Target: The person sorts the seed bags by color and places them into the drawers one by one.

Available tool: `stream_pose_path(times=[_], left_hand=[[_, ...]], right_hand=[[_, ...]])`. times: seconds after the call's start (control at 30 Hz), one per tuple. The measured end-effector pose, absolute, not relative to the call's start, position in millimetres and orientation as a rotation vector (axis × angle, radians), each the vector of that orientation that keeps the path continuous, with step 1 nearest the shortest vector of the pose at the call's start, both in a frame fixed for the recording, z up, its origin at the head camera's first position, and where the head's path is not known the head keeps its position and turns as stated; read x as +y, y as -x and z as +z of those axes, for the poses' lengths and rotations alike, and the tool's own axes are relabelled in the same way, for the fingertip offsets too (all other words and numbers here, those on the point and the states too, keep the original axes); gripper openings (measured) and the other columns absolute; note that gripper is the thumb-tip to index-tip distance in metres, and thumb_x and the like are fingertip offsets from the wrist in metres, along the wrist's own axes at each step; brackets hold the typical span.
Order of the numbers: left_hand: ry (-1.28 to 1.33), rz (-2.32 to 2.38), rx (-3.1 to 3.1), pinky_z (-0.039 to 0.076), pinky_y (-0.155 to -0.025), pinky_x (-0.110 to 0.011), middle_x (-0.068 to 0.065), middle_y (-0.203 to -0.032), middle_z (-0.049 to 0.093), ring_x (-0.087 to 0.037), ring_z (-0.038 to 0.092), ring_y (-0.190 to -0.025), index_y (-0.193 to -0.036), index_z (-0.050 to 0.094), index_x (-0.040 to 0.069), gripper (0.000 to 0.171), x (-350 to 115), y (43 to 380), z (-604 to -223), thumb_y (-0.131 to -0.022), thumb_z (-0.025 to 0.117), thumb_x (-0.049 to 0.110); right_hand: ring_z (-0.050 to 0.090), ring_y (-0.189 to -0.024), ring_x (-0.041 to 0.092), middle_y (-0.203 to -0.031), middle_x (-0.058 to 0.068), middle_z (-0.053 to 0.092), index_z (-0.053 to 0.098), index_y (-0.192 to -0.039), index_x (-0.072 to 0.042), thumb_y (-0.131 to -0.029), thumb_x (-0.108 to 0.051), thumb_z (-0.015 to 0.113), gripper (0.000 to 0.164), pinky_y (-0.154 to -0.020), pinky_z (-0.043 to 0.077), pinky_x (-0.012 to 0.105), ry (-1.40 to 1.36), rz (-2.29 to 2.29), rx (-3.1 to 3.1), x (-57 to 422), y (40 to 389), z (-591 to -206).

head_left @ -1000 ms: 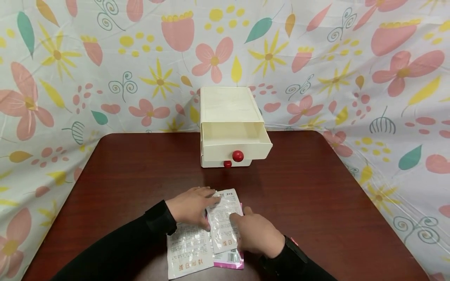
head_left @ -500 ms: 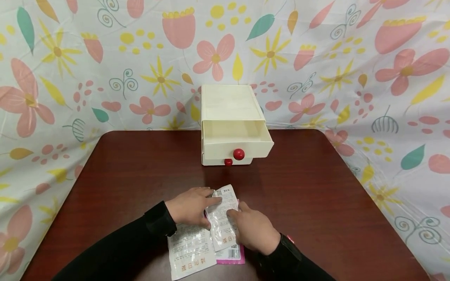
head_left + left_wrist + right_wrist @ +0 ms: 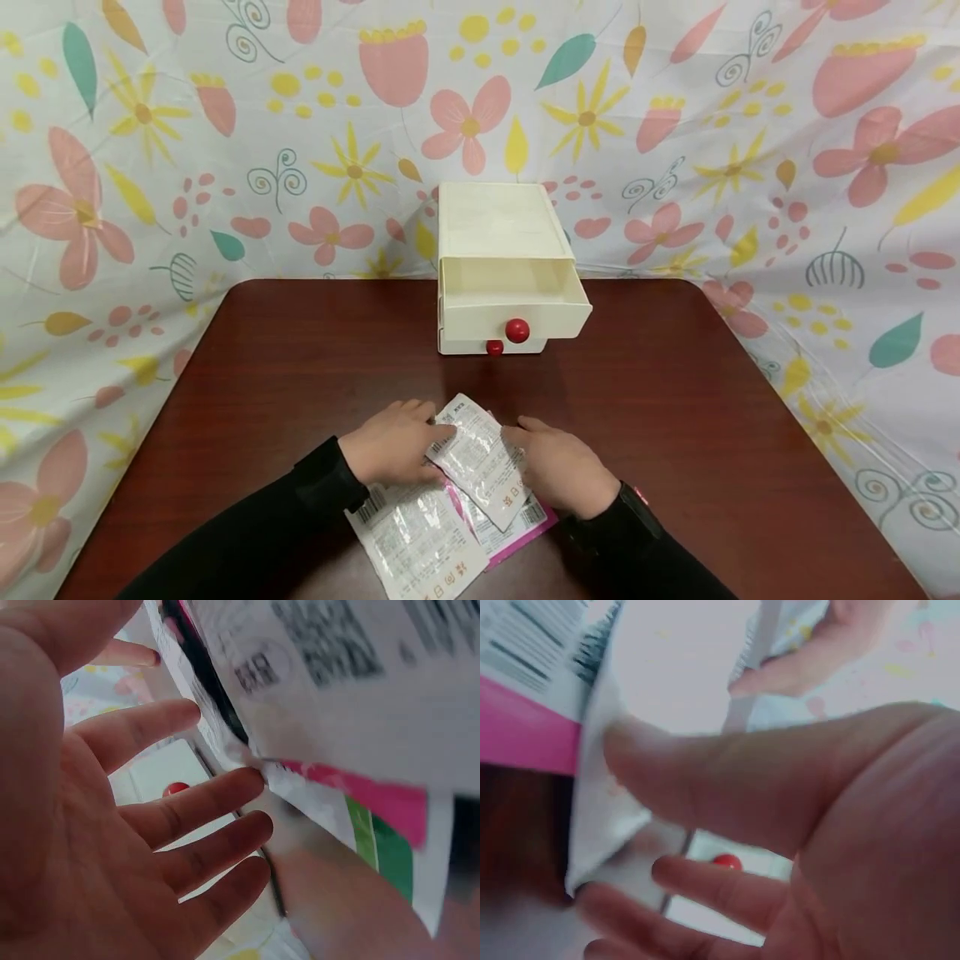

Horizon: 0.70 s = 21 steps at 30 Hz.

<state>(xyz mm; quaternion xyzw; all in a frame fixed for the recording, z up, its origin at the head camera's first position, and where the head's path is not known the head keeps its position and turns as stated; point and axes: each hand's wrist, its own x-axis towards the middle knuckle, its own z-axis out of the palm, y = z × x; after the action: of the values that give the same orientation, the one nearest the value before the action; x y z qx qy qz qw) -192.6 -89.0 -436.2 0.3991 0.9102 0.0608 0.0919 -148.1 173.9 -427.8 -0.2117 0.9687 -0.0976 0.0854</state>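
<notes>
Three flat printed packets lie overlapping near the table's front. A small white packet (image 3: 480,462) lies slanted on top, over a pink-edged packet (image 3: 504,542); a larger white packet (image 3: 423,546) is at left. My left hand (image 3: 392,443) is at the packets' left side, its thumb at the small packet's edge. In the left wrist view its fingers (image 3: 202,806) reach out loosely, fingertips close by the packet edges. My right hand (image 3: 566,468) holds the small packet's right edge, thumb (image 3: 705,776) on its face and the other fingers at its side.
Behind the packets, a cream drawer box (image 3: 504,221) stands at the table's back. Its upper drawer (image 3: 480,321) is pulled out, above a lower drawer with a red knob (image 3: 495,347). A flowered cloth (image 3: 300,125) hangs behind the dark wooden table (image 3: 300,358).
The packets have turned counterclockwise in the head view, the small packet's top edge swinging left. Both hands have shifted slightly along with them. The head view has moved a little.
</notes>
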Motion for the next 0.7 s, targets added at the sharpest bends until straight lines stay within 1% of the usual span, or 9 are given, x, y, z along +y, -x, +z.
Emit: stream_pose_path(times=[0.13, 0.17, 0.23, 0.3, 0.37, 0.43, 0.47, 0.53, 0.7], left_hand=[[-1.15, 0.212, 2.73, 0.041, -0.099, -0.045, -0.006, -0.125, 0.056, -0.026, 0.049, -0.119, -0.142, 0.058, 0.019, 0.072, -94, 196, -437, -0.083, 0.076, 0.055], [-1.145, 0.222, 2.734, 0.041, -0.1, -0.046, -0.007, -0.128, 0.055, -0.027, 0.048, -0.121, -0.143, 0.057, 0.018, 0.072, -96, 197, -437, -0.083, 0.076, 0.054], [-1.144, 0.24, 2.73, 0.039, -0.102, -0.048, -0.009, -0.134, 0.053, -0.03, 0.046, -0.126, -0.145, 0.055, 0.018, 0.073, -98, 200, -436, -0.084, 0.077, 0.051], [-1.149, 0.278, 2.703, 0.038, -0.104, -0.05, -0.012, -0.139, 0.05, -0.032, 0.044, -0.13, -0.146, 0.053, 0.017, 0.073, -100, 202, -435, -0.084, 0.078, 0.047], [-1.148, 0.314, 2.666, 0.037, -0.106, -0.05, -0.014, -0.143, 0.048, -0.033, 0.043, -0.132, -0.148, 0.051, 0.017, 0.073, -101, 204, -435, -0.085, 0.078, 0.042], [-1.135, 0.343, 2.632, 0.035, -0.108, -0.05, -0.015, -0.146, 0.045, -0.034, 0.042, -0.133, -0.149, 0.05, 0.017, 0.072, -101, 206, -435, -0.084, 0.077, 0.036], [-1.124, 0.348, 2.621, 0.035, -0.108, -0.05, -0.016, -0.148, 0.044, -0.034, 0.041, -0.134, -0.149, 0.05, 0.018, 0.073, -101, 207, -435, -0.084, 0.077, 0.033], [-1.1, 0.347, 2.609, 0.035, -0.108, -0.05, -0.017, -0.15, 0.041, -0.036, 0.04, -0.135, -0.15, 0.049, 0.019, 0.074, -101, 208, -436, -0.082, 0.077, 0.029], [-1.125, 0.328, 2.603, 0.034, -0.108, -0.046, -0.013, -0.151, 0.043, -0.033, 0.042, -0.133, -0.15, 0.048, 0.019, 0.076, -99, 212, -439, -0.081, 0.079, 0.026]], right_hand=[[0.057, -0.117, 0.03, -0.134, 0.017, 0.056, 0.06, -0.138, -0.009, -0.082, -0.017, 0.079, 0.06, -0.086, 0.053, 0.042, 0.49, -0.277, 2.891, 181, 148, -417], [0.058, -0.115, 0.03, -0.131, 0.017, 0.058, 0.06, -0.137, -0.007, -0.082, -0.019, 0.08, 0.06, -0.086, 0.052, 0.042, 0.461, -0.263, 2.895, 183, 148, -413], [0.061, -0.102, 0.025, -0.117, 0.013, 0.064, 0.062, -0.132, -0.004, -0.082, -0.022, 0.081, 0.057, -0.083, 0.053, 0.042, 0.407, -0.247, 2.898, 187, 148, -406], [0.061, -0.083, 0.021, -0.093, 0.009, 0.067, 0.066, -0.119, -0.002, -0.082, -0.021, 0.08, 0.044, -0.073, 0.052, 0.039, 0.369, -0.264, 2.885, 189, 147, -399], [0.055, -0.065, 0.018, -0.072, 0.004, 0.06, 0.068, -0.101, -0.004, -0.081, -0.018, 0.079, 0.027, -0.062, 0.048, 0.036, 0.347, -0.31, 2.857, 189, 144, -395], [0.046, -0.056, 0.015, -0.061, 0.0, 0.052, 0.065, -0.086, -0.008, -0.08, -0.014, 0.078, 0.016, -0.055, 0.041, 0.033, 0.352, -0.367, 2.82, 187, 142, -395], [0.044, -0.054, 0.015, -0.059, -0.001, 0.049, 0.062, -0.08, -0.01, -0.078, -0.013, 0.077, 0.016, -0.053, 0.039, 0.033, 0.365, -0.391, 2.808, 186, 140, -396], [0.043, -0.054, 0.014, -0.06, -0.003, 0.047, 0.058, -0.074, -0.013, -0.076, -0.011, 0.076, 0.019, -0.053, 0.038, 0.032, 0.398, -0.416, 2.794, 183, 138, -400], [0.04, -0.052, 0.012, -0.058, -0.004, 0.046, 0.053, -0.067, -0.014, -0.074, -0.01, 0.075, 0.024, -0.051, 0.038, 0.03, 0.46, -0.374, 2.829, 176, 136, -411]])
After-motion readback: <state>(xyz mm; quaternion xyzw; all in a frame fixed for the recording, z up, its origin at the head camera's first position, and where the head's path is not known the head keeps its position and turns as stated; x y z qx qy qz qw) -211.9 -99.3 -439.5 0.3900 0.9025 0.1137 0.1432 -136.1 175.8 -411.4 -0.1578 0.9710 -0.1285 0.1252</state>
